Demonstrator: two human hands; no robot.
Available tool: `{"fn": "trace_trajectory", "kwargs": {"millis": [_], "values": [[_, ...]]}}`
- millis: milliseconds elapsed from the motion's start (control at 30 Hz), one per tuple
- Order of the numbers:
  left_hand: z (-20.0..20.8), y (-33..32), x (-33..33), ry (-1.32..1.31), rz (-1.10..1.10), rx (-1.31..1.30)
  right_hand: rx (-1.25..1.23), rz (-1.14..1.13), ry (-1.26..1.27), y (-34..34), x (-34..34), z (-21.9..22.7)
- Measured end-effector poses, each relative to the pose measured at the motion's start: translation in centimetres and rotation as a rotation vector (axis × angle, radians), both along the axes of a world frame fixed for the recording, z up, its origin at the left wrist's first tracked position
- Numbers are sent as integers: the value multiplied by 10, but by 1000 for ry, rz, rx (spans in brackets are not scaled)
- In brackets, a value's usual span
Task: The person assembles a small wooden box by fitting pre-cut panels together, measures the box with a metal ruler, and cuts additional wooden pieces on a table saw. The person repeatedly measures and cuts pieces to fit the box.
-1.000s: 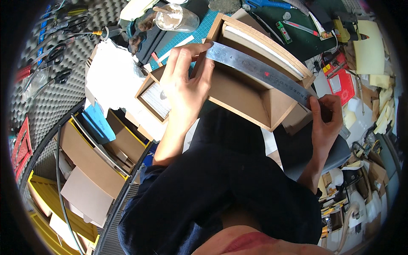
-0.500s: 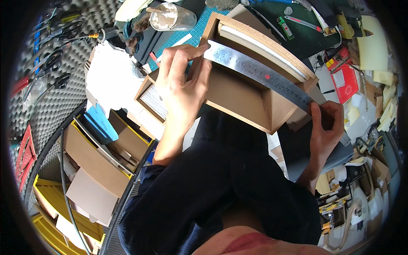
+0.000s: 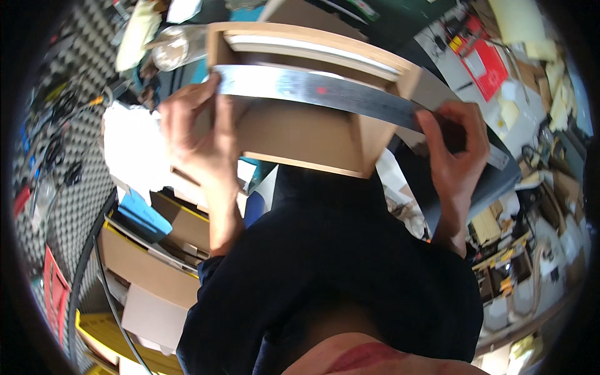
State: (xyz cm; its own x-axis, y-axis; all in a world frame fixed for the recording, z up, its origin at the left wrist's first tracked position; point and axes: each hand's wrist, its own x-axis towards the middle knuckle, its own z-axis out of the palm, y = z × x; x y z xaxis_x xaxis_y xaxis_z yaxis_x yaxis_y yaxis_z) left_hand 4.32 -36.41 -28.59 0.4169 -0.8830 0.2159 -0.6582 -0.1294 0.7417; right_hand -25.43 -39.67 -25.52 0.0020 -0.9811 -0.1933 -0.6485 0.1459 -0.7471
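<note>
A long steel ruler lies across an open brown board box, its left end at the box's left side wall. My left hand is closed on that end, thumb and fingers also against the box wall. Beyond the box's right wall, my right hand pinches the ruler between thumb and fingers, and its far tip sticks out past my palm. A divider splits the box, and a white strip runs along inside its far wall.
A cloudy clear cup stands left of the box, near a white crumpled sheet. Yellow-edged bins holding cardboard are at lower left. A red packet and foam scraps lie on the right, near a dark board.
In the picture the box, ruler and left hand have shifted left and turned a little, so the ruler lies more level. Both hands keep hold of the ruler. The view has also moved.
</note>
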Motion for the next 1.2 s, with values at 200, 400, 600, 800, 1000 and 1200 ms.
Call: {"fn": "trace_trajectory", "kwargs": {"millis": [200, 400, 600, 800, 1000, 1200], "values": [[6, -5, -3, -29, -54, 21, -58, 44, 38, 2, -4, 0], [3, -4, -3, -63, -33, 29, -108, 91, 81, 7, -9, -7], [3, -6, -3, -74, -36, 5, -121, 96, 59, 8, -10, -10], [3, -7, -1, -90, -36, 9, -102, 134, 69, 6, -10, -5], [1, -7, -1, -64, -37, -8, -112, 96, 85, 6, -8, -7], [3, -7, -5, -72, -20, 6, -120, 102, 78, 7, -11, -10]]}}
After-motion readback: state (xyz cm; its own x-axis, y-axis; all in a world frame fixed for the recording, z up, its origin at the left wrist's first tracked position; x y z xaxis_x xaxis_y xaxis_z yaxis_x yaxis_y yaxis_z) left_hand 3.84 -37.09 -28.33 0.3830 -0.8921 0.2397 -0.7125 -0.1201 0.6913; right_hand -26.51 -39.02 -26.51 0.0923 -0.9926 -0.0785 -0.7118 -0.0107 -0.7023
